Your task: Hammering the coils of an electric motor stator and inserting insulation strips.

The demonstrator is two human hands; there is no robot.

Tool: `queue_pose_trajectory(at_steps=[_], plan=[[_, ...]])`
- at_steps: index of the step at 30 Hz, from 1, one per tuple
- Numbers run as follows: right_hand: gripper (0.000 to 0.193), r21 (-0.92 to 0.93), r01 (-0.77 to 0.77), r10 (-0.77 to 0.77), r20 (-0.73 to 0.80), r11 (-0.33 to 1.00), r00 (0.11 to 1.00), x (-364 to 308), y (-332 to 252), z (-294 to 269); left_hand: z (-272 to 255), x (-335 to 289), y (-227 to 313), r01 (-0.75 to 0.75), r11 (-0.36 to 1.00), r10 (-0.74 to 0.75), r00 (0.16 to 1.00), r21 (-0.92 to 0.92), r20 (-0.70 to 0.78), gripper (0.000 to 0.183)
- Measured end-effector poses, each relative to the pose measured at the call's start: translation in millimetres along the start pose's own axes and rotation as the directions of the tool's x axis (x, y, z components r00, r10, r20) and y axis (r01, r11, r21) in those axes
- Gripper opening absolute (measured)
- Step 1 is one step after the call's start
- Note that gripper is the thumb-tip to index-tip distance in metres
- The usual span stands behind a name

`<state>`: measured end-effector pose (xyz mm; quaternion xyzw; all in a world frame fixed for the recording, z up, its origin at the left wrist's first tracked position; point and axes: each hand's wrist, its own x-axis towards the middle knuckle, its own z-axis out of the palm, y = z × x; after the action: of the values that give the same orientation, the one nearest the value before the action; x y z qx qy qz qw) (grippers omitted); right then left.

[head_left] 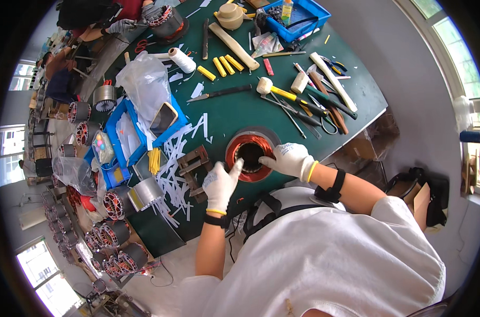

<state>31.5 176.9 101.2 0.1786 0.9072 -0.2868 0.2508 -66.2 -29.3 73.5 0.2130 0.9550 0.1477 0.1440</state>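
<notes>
A motor stator (pixel 274 136) stands on the green table in front of me, its grey outer wall ringed inside by copper windings around a dark bore. My left hand (pixel 220 187), in a white knit glove, is at its near left rim. The left thumb reaches over the copper while the fingers stay on the outer side. At the right rim is my right hand (pixel 291 160), gloved the same way, its thumb over the windings toward the bore and its other fingers bent outside. A rusty metal block (pixel 193 166) lies beside my left hand.
White paper strips (pixel 176 169) litter the table's left, by blue bins (pixel 125 138). Mallets (pixel 282 93), scissors and hand tools lie at the right; a long knife (pixel 219 93) lies beyond the stator. Several stators (pixel 145 194) stand left. Another person's gloved hand (pixel 121 26) works far left.
</notes>
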Motion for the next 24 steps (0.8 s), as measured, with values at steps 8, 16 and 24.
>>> queue_pose_trajectory(at_steps=[8, 16, 24], plan=[[0.050, 0.264, -0.118, 0.157, -0.128, 0.957, 0.979, 2.9, -2.8, 31.9, 29.6, -2.1, -13.2, -0.213, 0.977, 0.210, 0.969, -0.011, -0.132, 0.036], [0.042, 0.757, -0.101, 0.264, -0.097, 0.645, 0.960, -69.0, 89.5, 67.2, 57.2, -36.8, -102.4, -0.382, 0.922, 0.357, 0.902, -0.064, -0.243, 0.038], [0.038, 0.288, -0.772, 0.678, 0.370, 0.567, 0.636, -253.5, 174.9, 373.6, 78.0, -23.3, -190.8, -0.559, 0.705, 0.580, 0.808, 0.437, 0.099, 0.072]])
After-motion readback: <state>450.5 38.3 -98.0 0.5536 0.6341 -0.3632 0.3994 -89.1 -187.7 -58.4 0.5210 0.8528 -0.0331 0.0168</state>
